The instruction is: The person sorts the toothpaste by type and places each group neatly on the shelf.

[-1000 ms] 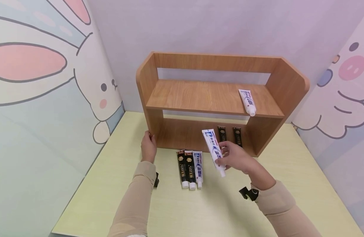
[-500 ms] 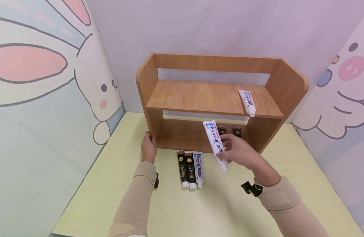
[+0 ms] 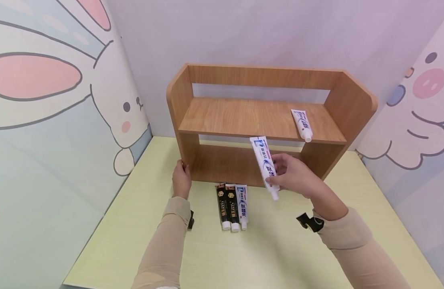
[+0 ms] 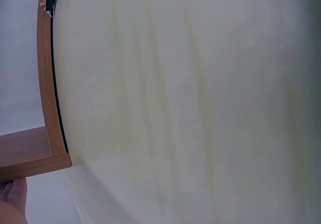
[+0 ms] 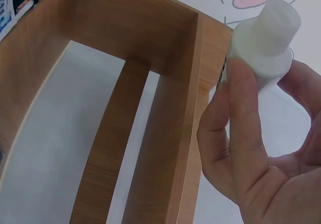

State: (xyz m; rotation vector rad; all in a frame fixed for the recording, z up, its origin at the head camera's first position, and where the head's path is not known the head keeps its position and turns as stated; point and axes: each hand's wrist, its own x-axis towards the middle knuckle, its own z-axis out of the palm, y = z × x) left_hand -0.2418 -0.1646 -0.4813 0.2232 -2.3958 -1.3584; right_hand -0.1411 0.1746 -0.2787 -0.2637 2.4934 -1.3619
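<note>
My right hand [image 3: 295,176] pinches a white and blue toothpaste tube [image 3: 264,162] between thumb and fingers, its cap pointing down toward me. The tube hangs in front of the wooden shelf [image 3: 265,76], its flat end level with the upper board's front edge. In the right wrist view the tube's white cap [image 5: 278,28] rises above my fingers. My left hand [image 3: 181,180] grips the front edge of the shelf's left side panel, low down. Another white toothpaste tube [image 3: 302,124] lies on the upper board toward the right, its cap over the edge.
Before the shelf, two black toothpaste tubes [image 3: 228,206] and one white toothpaste tube [image 3: 242,206] lie side by side on the pale yellow table [image 3: 214,257]. Cartoon-printed walls stand left and right. My right hand hides part of the lower compartment.
My right hand has risen with the toothpaste tube and moved slightly right, toward the upper board. It now covers the black tubes in the lower compartment. My left hand has stayed put.
</note>
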